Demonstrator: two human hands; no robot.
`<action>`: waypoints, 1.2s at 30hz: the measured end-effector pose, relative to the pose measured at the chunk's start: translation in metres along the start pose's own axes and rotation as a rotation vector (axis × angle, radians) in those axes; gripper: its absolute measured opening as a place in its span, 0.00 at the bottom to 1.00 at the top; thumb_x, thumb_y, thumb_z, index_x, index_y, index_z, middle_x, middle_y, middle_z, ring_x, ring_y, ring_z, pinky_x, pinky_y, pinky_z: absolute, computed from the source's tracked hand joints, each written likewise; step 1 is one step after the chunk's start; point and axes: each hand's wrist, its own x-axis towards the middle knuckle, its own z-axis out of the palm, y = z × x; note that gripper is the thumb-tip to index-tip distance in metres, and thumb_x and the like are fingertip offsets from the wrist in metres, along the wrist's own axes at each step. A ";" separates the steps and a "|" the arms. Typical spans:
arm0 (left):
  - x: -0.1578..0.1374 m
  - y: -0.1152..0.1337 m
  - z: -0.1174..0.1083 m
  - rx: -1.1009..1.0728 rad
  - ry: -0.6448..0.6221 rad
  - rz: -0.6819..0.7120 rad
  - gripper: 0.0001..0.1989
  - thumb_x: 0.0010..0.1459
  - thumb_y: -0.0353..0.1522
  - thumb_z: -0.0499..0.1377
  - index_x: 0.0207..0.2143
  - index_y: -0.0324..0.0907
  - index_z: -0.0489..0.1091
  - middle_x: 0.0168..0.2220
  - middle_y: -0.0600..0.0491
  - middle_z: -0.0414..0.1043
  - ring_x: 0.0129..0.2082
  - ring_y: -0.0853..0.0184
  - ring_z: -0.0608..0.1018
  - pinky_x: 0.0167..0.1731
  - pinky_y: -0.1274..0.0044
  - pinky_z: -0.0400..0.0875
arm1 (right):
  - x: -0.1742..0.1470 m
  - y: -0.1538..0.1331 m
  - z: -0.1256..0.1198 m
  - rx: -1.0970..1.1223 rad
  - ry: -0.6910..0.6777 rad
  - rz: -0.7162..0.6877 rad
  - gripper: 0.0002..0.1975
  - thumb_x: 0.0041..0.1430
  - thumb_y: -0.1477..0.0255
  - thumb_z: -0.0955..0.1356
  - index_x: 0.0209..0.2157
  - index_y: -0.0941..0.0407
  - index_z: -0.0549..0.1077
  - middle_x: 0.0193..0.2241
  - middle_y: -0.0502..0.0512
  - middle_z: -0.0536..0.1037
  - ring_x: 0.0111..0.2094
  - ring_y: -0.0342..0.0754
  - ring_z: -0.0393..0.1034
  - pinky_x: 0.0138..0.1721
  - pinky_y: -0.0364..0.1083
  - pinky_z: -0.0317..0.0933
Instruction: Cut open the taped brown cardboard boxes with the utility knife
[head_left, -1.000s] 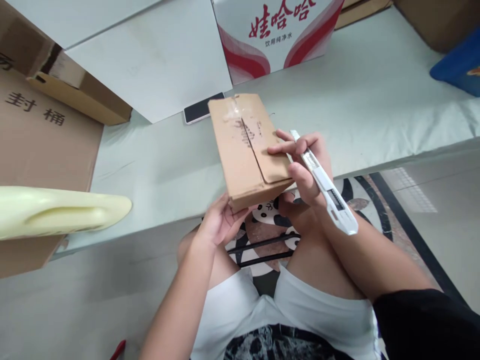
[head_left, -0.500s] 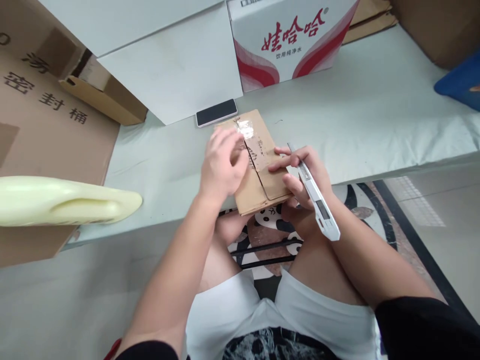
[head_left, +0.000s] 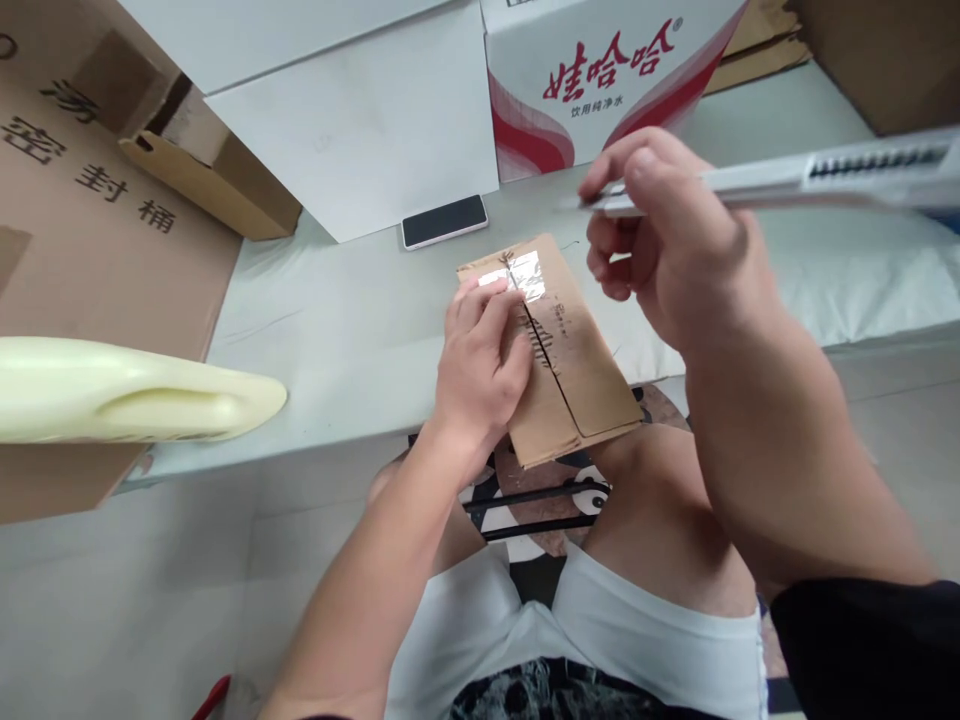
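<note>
A flat cardboard box (head_left: 577,370) lies at the near edge of the covered table, its front end overhanging above my knees. A dark slit runs lengthwise between its flaps, with a piece of shiny clear tape (head_left: 529,274) across the far end. My left hand (head_left: 484,350) lies on the left flap, palm down, its fingertips near the tape. Up and to the right of the box, my right hand (head_left: 675,230) is closed around a white utility knife (head_left: 772,185). The knife's tip points left, and its rear end reaches the right side of the view. The knife is apart from the box.
A black-screened phone (head_left: 445,222) lies behind the box, before a large white box (head_left: 360,140). A white-and-red water carton (head_left: 600,90) stands at the back. At left are a pale yellow curved object (head_left: 142,390) and a big printed cardboard box (head_left: 97,260).
My right hand has left the box's right edge and risen with the knife, whose tip now points left. My left hand has settled onto the box, which has shifted slightly toward me and right.
</note>
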 end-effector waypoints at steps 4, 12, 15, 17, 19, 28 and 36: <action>0.000 -0.004 0.001 -0.065 -0.048 -0.014 0.17 0.67 0.35 0.53 0.56 0.48 0.70 0.61 0.47 0.70 0.70 0.52 0.64 0.74 0.56 0.54 | 0.008 0.008 0.009 -0.111 -0.055 0.023 0.12 0.66 0.66 0.70 0.28 0.53 0.71 0.18 0.46 0.64 0.19 0.40 0.58 0.18 0.42 0.52; -0.005 -0.011 0.005 -0.157 -0.037 -0.059 0.21 0.68 0.35 0.52 0.60 0.48 0.71 0.67 0.47 0.66 0.75 0.51 0.58 0.76 0.52 0.46 | 0.011 0.045 0.026 -0.245 0.044 0.128 0.07 0.57 0.80 0.68 0.28 0.55 0.73 0.19 0.45 0.73 0.16 0.40 0.62 0.16 0.43 0.54; -0.006 -0.010 0.007 -0.189 -0.010 -0.072 0.20 0.69 0.35 0.51 0.60 0.49 0.72 0.67 0.48 0.67 0.76 0.51 0.57 0.77 0.51 0.45 | 0.010 0.047 0.026 -0.251 0.083 0.154 0.08 0.53 0.82 0.66 0.30 0.55 0.73 0.19 0.46 0.75 0.16 0.42 0.64 0.16 0.43 0.54; -0.006 -0.011 0.007 -0.195 0.000 -0.069 0.20 0.69 0.35 0.50 0.60 0.49 0.72 0.67 0.49 0.67 0.76 0.51 0.57 0.76 0.50 0.45 | 0.010 0.048 0.025 -0.297 0.100 0.094 0.10 0.52 0.82 0.67 0.33 0.53 0.72 0.19 0.45 0.75 0.19 0.43 0.67 0.19 0.44 0.57; -0.005 -0.013 0.008 -0.197 0.015 -0.050 0.20 0.69 0.36 0.50 0.59 0.48 0.72 0.66 0.48 0.68 0.75 0.51 0.59 0.77 0.51 0.44 | 0.011 0.049 0.024 -0.347 0.080 0.044 0.10 0.54 0.81 0.69 0.32 0.51 0.68 0.19 0.44 0.74 0.21 0.44 0.68 0.23 0.45 0.62; -0.008 -0.024 0.013 -0.240 0.040 0.019 0.21 0.69 0.39 0.51 0.61 0.51 0.71 0.67 0.49 0.68 0.74 0.50 0.60 0.77 0.50 0.43 | 0.013 0.037 0.026 -0.530 0.026 0.109 0.11 0.53 0.76 0.71 0.28 0.51 0.64 0.24 0.49 0.75 0.24 0.46 0.68 0.25 0.47 0.61; -0.009 -0.022 0.014 -0.247 0.052 0.001 0.23 0.68 0.38 0.51 0.62 0.50 0.72 0.67 0.50 0.68 0.75 0.50 0.60 0.77 0.50 0.44 | 0.013 0.038 0.026 -0.669 -0.003 0.072 0.10 0.53 0.73 0.71 0.29 0.50 0.64 0.27 0.53 0.77 0.31 0.51 0.73 0.31 0.50 0.67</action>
